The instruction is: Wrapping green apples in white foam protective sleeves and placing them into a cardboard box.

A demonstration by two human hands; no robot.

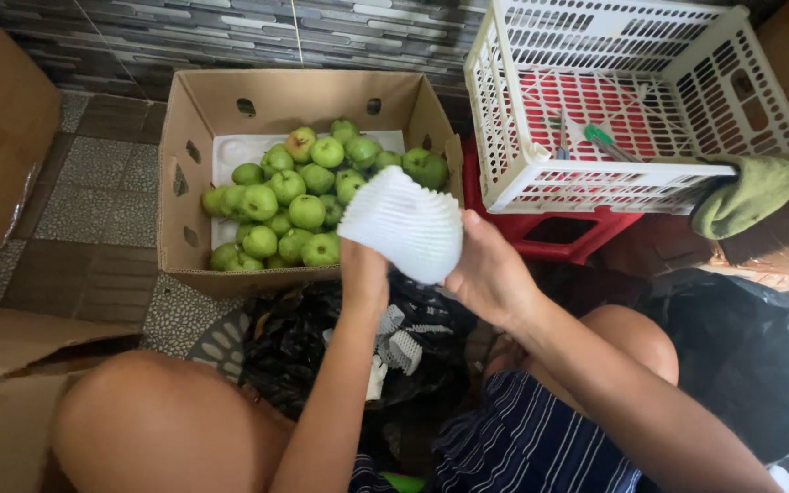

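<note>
A person is sitting low over a tiled floor, both hands raised and gripping a white foam net sleeve [404, 222] between them. The left hand [364, 274] is closing on the sleeve's lower left edge, fingers hidden behind it. The right hand [489, 272] is holding the sleeve's right side, thumb pressing against the foam. The sleeve is hovering just in front of the near right corner of a cardboard box [195, 137].

The box is sitting open on the floor, holding a heap of green fruit [296, 201], round and apple-like, resting on a white liner that is showing at the back left. The fruit is filling the middle and right of the box.

Right of the box, a white plastic crate [522, 155] is resting on a red one [559, 230]; inside the white crate a green-handled tool [606, 141] is lying. A green cloth [749, 194] is hanging over the crate's right rim.

In front of the box, under the hands, a black plastic bag [303, 338] is lying open with white foam scraps inside.
</note>
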